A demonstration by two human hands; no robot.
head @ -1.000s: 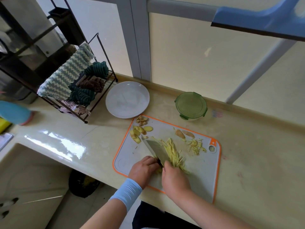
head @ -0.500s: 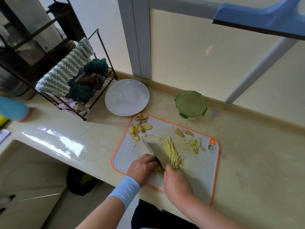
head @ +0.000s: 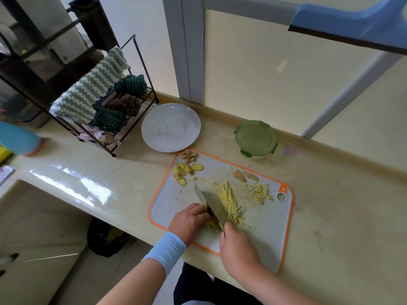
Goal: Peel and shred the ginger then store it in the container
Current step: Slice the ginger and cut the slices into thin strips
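Gripping knife [head: 211, 205] in right hand [head: 237, 246], left hand [head: 187, 219] holding ginger [head: 210, 223]

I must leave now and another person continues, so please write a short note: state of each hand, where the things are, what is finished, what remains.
Left hand: curled over a ginger piece, holding it down on the cutting board beside the knife.
Right hand: grips the knife's handle.
Shreds lie right of the knife, a smaller heap farther right; slices and peels at the board's far left corner.
Container stands behind the board, lid on.
Done: peeling, apparently; much shredding.
Left: shred the slices, fill the container.
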